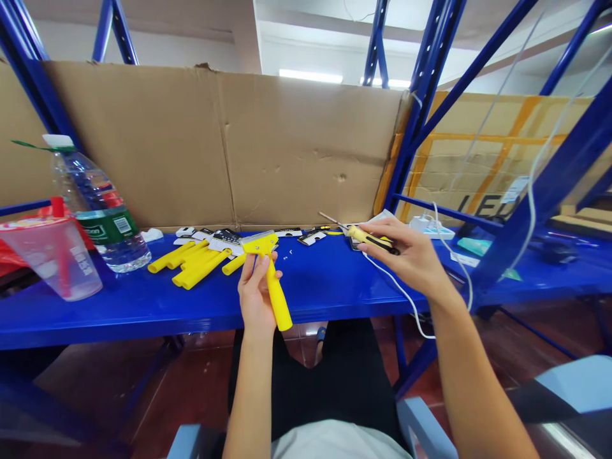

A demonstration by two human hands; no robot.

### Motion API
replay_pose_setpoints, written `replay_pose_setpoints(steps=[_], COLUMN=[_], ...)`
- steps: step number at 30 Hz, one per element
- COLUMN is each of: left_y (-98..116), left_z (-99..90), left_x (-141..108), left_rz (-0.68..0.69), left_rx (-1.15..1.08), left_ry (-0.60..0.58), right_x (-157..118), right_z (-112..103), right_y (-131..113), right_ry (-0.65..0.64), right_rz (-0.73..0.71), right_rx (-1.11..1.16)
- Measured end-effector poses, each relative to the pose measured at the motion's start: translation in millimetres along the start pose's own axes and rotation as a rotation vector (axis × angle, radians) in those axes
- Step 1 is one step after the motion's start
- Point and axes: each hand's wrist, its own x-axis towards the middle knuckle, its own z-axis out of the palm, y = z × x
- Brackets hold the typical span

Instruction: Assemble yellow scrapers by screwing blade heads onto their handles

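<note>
My left hand (258, 290) is closed around a yellow scraper (277, 293), gripping it just below its wide head, with the handle slanting down to the right. A metal strip runs along the top of that head. In my right hand (406, 248) is a screwdriver (366, 237) with a pale yellow and black handle, its shaft pointing up and left, apart from the scraper. Several yellow tube-shaped handles (201, 264) lie on the blue table left of my left hand. Behind them are small black-and-white packets (225, 242).
On the left of the blue table (329, 287) stand a plastic cup (76, 255) with a red straw and a large water bottle (108, 220). Cardboard (306, 153) closes off the back. A white cable (401, 290) hangs over the front edge, near a blue post (406, 166).
</note>
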Motion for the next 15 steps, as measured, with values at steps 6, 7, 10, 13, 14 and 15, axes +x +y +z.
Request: replay_pose_setpoints(steps=[6,7,10,13,14,15], left_y=[-16,-18,-21,-21,-21,-21], left_z=[8.7,9.4,10.0,8.6,7.9,7.2], left_x=[-12,-13,-15,-16,-16,-16], left_rz=[-0.096,-0.104,-0.113,-0.119,-0.122,-0.124], left_rx=[0.041,0.048,0.070,0.090,0.094,0.097], left_ry=[-0.047,-0.053,-0.092,-0.157,-0.177,-0.193], right_x=[-20,-20,-19,-17,-17,-17], right_z=[-7,-5,2,9,11,13], right_y=[-20,-22,-24,-27,-27,-28], right_ry=[0.160,0.169,0.180,0.181,0.182,0.182], right_rz=[-0.066,-0.090,-0.130,-0.136,-0.138,-0.139], right_rx=[-0.047,-0.056,-0.057,-0.048,-0.045,-0.044])
